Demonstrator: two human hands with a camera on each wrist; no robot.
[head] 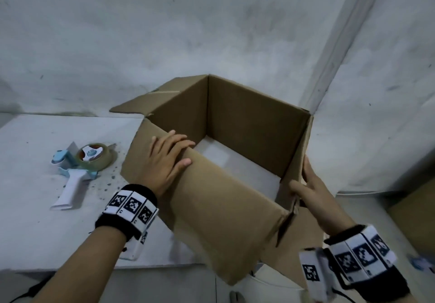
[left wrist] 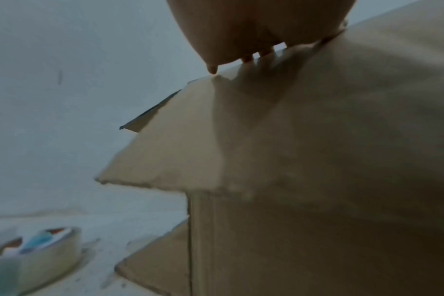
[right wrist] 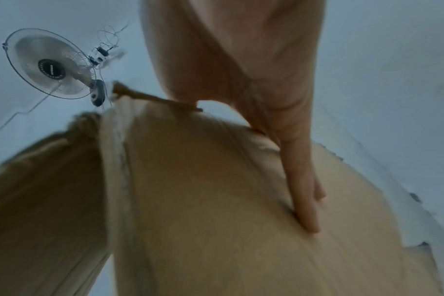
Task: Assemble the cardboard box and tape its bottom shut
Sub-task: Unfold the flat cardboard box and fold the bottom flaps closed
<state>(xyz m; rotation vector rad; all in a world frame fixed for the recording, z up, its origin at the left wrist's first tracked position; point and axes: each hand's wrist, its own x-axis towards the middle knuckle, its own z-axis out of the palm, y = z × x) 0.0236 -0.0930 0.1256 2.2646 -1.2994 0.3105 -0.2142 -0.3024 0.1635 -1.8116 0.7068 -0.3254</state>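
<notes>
I log the cardboard box [head: 223, 208] as matt brown, with rough frayed edges. The tape roll [head: 96, 159] is glossy film, the dispenser [head: 68, 192] smooth plastic. Matt speckled table [head: 35, 220], scuffed painted wall [head: 141, 32], fan [right wrist: 48, 64] with a wire metal grille.

A scuffed white table [head: 28, 232], peppered with dark specks [head: 110, 180] towards its middle, stands against a stained, pale wall [head: 141, 32]. To the right a raised pale strip [head: 348, 32] runs up the wall's corner. A brown cardboard-coloured surface [head: 414, 215] shows at the far right edge. In the right wrist view, a caged fan [right wrist: 50, 66] is mounted high on the wall, with a thin cable [right wrist: 18, 116] trailing from it.
</notes>
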